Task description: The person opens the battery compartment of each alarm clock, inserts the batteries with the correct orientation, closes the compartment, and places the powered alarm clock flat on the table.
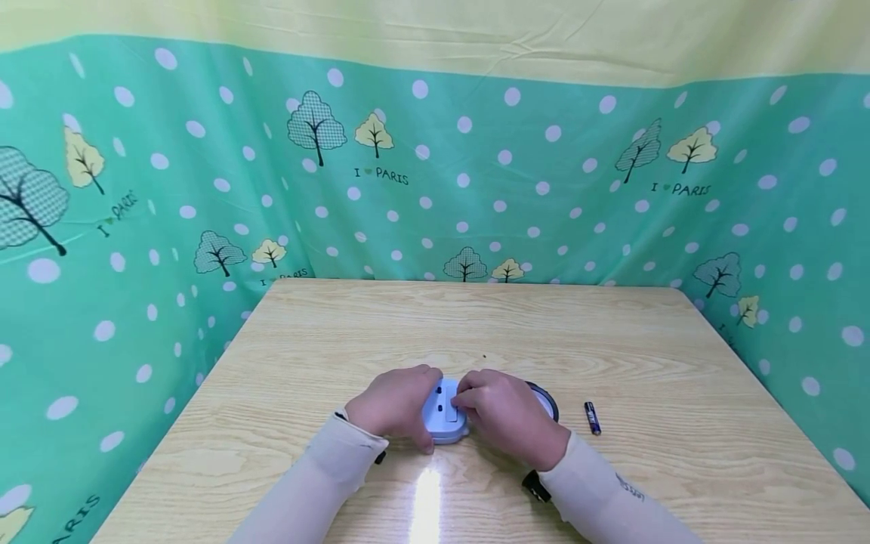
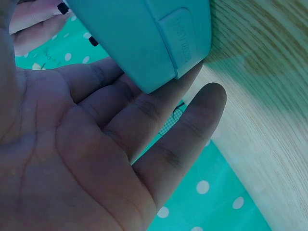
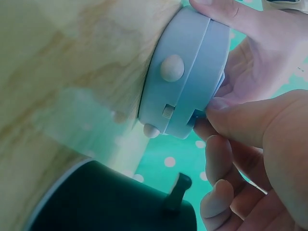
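Observation:
A small pale-blue alarm clock (image 1: 443, 434) lies face down on the table, its back with two black knobs (image 1: 439, 402) upward. Thumb and fingers of my left hand (image 1: 399, 404) hold its left side; in the left wrist view the fingers extend along the casing (image 2: 139, 38). My right hand (image 1: 506, 412) pinches with thumb and forefinger at the battery cover (image 1: 451, 408) on the clock's back. In the right wrist view, those fingertips meet at a notch in the casing edge (image 3: 192, 67); what lies between them is mostly hidden.
A blue AAA-size battery (image 1: 592, 418) lies on the wooden table (image 1: 340, 325) to the right. Partly behind my right hand sits a round thing with a black rim (image 1: 549, 400); a dark round body with a small peg (image 3: 120, 202) shows low in the right wrist view. Polka-dot curtains surround the table.

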Available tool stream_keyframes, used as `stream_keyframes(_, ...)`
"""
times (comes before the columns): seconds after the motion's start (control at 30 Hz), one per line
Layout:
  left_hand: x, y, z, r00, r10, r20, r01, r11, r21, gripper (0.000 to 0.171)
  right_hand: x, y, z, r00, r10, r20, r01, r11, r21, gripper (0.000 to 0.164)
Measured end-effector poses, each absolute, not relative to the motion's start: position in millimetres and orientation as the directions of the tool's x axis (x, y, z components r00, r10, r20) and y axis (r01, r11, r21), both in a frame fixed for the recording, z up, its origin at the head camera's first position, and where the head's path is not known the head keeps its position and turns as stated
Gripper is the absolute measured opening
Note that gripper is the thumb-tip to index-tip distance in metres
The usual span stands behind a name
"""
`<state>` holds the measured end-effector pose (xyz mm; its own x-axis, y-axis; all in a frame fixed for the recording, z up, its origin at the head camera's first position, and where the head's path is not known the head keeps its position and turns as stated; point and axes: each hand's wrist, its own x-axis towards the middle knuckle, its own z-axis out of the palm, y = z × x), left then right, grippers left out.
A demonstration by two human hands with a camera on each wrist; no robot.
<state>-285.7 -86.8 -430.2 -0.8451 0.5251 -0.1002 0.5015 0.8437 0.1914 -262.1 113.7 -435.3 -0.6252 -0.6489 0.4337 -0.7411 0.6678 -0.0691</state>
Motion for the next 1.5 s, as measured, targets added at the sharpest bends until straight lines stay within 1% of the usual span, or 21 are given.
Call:
stream_keyframes(0.23,-285.9,-87.4,-429.4,-0.846,0.522,-0.105,0.496,0.845,0.201,0.087,-264.4,114.7,-438.1,-0.625,-0.654,0.426,-0.744,0.664,-0.072,0.018)
stream_keyframes(0.5,-285.7,-87.3,-429.4,-0.846,0.525,-0.097,0.5,0.843,0.198,0.085,-263.0,115.1,-436.2,-0.647,-0.65,0.399,-0.736,0.67,-0.101,0.018)
stream_keyframes(0.73,-286.4,-87.0,-430.0,-0.847,0.522,-0.102,0.498,0.845,0.195,0.085,-263.1,115.4,-436.1,-0.642,-0.658,0.393,-0.74,0.667,-0.091,0.017)
stream_keyframes(1.07,-287.5,-87.6,-431.9,-0.845,0.525,-0.098,0.5,0.843,0.2,0.085,-263.9,115.4,-436.7,-0.669,-0.649,0.362,-0.722,0.684,-0.107,0.018)
stream_keyframes(1.5,-284.7,-87.7,-427.1,-0.841,0.534,-0.085,0.511,0.836,0.197,0.084,-264.6,115.9,-439.5,-0.646,-0.659,0.385,-0.737,0.67,-0.09,0.017)
